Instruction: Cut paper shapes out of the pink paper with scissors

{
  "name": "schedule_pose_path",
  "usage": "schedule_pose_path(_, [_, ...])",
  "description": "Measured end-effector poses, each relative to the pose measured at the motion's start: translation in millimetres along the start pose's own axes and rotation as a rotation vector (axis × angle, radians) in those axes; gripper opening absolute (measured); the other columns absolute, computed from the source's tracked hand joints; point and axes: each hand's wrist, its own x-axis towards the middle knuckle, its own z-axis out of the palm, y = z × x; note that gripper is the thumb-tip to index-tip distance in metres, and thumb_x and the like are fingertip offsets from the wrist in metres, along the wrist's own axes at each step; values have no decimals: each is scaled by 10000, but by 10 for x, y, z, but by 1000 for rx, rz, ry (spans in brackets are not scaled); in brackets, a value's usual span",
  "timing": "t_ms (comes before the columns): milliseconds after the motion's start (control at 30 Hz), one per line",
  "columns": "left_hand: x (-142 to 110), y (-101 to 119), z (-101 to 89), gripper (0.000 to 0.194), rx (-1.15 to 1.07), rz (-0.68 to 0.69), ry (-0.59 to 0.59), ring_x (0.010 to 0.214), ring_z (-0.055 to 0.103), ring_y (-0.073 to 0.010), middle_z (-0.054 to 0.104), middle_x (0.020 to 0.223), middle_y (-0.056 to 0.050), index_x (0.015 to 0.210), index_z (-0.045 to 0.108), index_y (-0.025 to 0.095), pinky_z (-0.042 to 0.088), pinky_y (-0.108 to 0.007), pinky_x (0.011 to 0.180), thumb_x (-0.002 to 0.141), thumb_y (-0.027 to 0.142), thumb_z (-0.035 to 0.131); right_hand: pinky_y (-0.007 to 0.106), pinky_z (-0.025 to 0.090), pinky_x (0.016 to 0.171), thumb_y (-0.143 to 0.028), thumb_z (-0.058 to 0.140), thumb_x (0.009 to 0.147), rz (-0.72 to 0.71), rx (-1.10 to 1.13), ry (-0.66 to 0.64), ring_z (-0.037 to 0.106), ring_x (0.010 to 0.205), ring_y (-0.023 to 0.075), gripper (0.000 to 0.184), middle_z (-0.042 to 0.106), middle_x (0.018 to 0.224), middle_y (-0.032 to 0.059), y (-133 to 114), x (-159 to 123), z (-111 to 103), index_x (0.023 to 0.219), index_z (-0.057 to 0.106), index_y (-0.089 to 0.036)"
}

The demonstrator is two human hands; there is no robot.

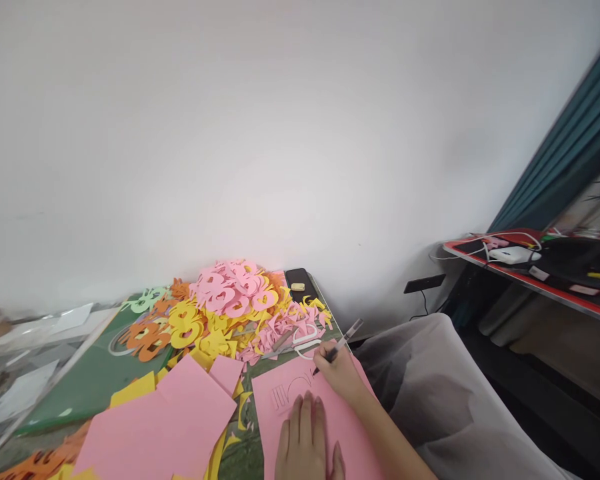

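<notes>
While the left hand [303, 437] lay flat on a pink sheet [345, 433], its fingers extended and its wrist cut off by the lower edge of the view, the right hand [337, 373] held a pen [350, 335] in a narrow grip, the tip at the paper beside faint drawn lines [293, 390] that were hard to make out. Beyond them, heaped pink and yellow paper cut-outs [233, 287] covered much of a green mat [87, 380], partly hiding a white looped object [305, 337]. More pink sheets [190, 413] lay to the left, overlapping yellow paper [133, 390].
</notes>
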Motion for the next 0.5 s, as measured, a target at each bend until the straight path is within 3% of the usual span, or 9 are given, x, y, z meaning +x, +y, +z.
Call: schedule_pose_path(500, [-8, 1, -3, 426, 4, 2, -21, 1041, 486, -235, 574, 1126, -67, 1108, 524, 177, 409, -346, 780, 699, 259, 440, 205, 236, 425, -178, 376, 564, -3, 25, -84, 260, 466, 102, 233, 216, 476, -58, 4, 0, -52, 482, 160, -212])
